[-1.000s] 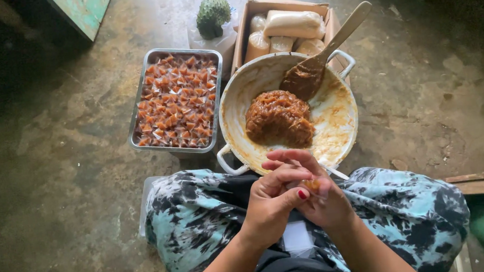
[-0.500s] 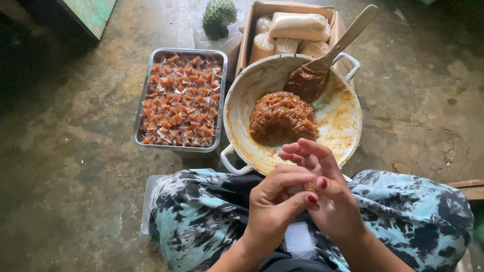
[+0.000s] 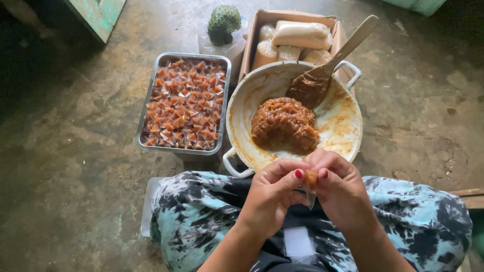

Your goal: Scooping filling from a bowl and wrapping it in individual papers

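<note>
The metal tray (image 3: 184, 105) at far left is already filled nearly edge to edge with small wrapped brown pieces, so much of the wrapping looks done. A good mound of brown paste (image 3: 283, 125) is left in the wide white pan (image 3: 344, 125), with more stuck to the wooden spatula (image 3: 330, 65) leaning on its far rim, so plenty appears to remain. Beyond the pan, a cardboard box (image 3: 266, 18) holds pale bags.

Close to the person, above the patterned lap, the left hand (image 3: 271, 195) and right hand (image 3: 340, 187) meet. Their fingertips pinch together on a small brown piece in clear wrap (image 3: 311, 180), which sits between the two thumbs and forefingers, touching both. Both hands are closed on it, the other fingers curled in; the wrap's loose end hangs just below the fingertips.
</note>
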